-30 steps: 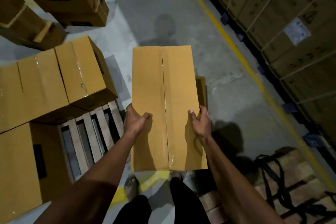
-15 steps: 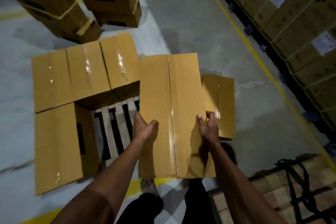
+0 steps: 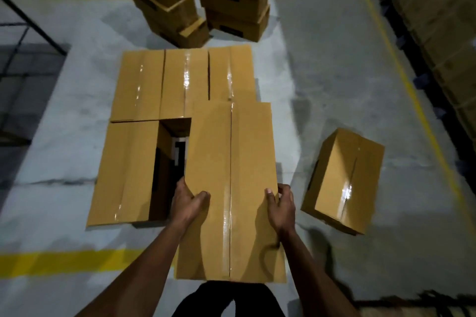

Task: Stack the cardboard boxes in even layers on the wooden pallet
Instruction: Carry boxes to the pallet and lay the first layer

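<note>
Swung leftward since before, the long taped brown cardboard box (image 3: 231, 188) now overlaps the pallet's box layer (image 3: 164, 85), apparently above it; left hand (image 3: 189, 202) and right hand (image 3: 280, 207) grip its sides.

The carried box (image 3: 231, 188), gripped by the left hand (image 3: 188, 201) and right hand (image 3: 280, 206), now overlaps the pallet boxes (image 3: 185, 82), covering most of the previously exposed gap (image 3: 170, 159).
</note>
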A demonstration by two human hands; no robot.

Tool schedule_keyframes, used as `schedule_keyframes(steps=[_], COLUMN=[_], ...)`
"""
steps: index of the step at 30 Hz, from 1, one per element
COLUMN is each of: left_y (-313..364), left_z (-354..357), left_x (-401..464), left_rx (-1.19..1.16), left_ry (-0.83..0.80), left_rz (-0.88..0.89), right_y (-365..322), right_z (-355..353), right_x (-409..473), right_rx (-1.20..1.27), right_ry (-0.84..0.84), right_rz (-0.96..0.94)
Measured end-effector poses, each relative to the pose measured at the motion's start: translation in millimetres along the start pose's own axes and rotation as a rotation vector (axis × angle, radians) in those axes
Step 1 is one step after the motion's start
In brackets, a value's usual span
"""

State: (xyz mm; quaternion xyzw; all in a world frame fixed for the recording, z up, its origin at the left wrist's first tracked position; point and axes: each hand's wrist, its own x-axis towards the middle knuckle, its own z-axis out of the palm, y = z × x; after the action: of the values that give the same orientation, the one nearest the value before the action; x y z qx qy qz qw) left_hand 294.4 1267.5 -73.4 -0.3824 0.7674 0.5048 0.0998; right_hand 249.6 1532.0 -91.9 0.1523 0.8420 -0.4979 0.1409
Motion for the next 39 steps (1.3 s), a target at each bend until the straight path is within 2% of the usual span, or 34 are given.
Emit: schedule_keyframes(steps=[9, 14, 26, 35, 39], left_y=[-49.6, -80.5, -195.5, -278.2, -268.0], left_z=[-36.9, -57.8, -77.6, -65.5, -63.2], left_x=[34.4, 60.6, 192.7, 299.3, 315.6], left_rx=[-0.036, -0.042, -0.042, 0.039, 0.134], left_ry=[0.076, 0.082, 0.034, 0.042, 0.057], left_rz=[-0.038, -0.073, -0.157, -0.136, -0.107], right_y=[2.8, 8.5, 66.2, 92.7, 92.2], right_z=[68.4, 119.0, 267.1, 340.0, 361.5], right_x=[20.8, 25.8, 74.1, 117.5, 137.2], right_rx=[-0.092, -0.127, -0.22, -0.186, -0.166], right_ry=[-0.122, -0.162, -0.179, -0.19, -0.187], right_rz=[-0.088, -0.037, -0.019, 0.012, 0.002])
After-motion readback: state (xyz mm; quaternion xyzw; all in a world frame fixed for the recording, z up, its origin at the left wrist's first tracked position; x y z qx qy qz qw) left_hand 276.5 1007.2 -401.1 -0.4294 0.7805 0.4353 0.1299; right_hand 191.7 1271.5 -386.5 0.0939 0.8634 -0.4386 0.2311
